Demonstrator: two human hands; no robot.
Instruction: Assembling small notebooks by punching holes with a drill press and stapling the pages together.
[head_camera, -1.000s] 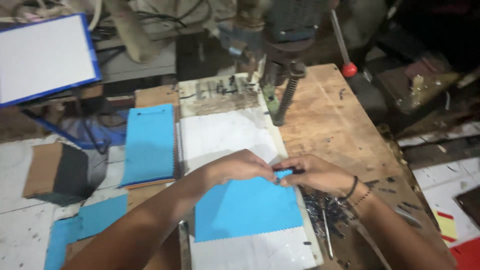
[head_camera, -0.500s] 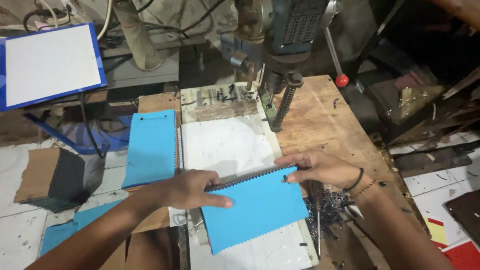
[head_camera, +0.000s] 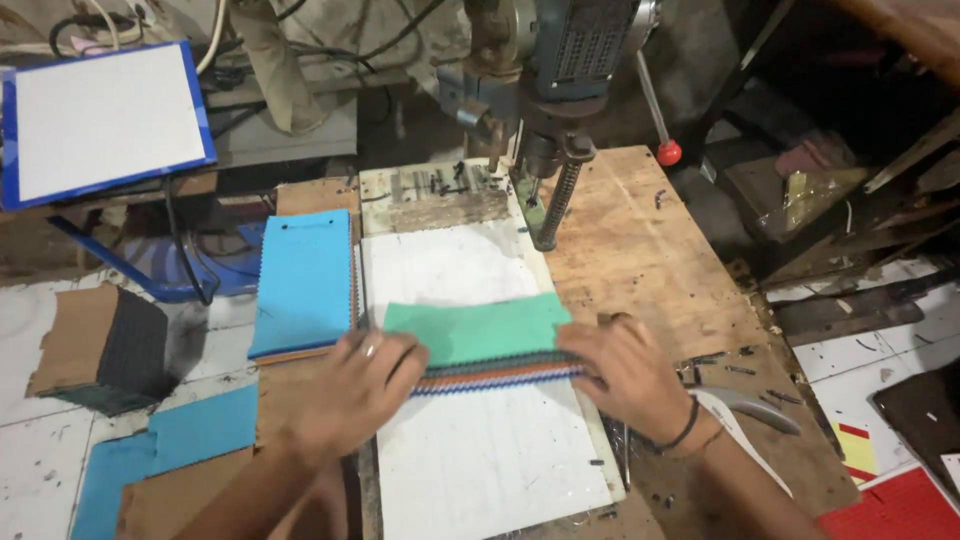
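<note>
I press my left hand and right hand fingers flat, squaring the fabric swatch stack; next, line it up carefully under the drill press.

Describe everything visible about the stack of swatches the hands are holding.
The swatch stack is a thick bundle of fabric-like sheets with zigzag-cut edges, green on top, with dark, orange and blue layers at its near edge. It lies flat on the white board below the drill press. The left hand and right hand grip its two ends.
</note>
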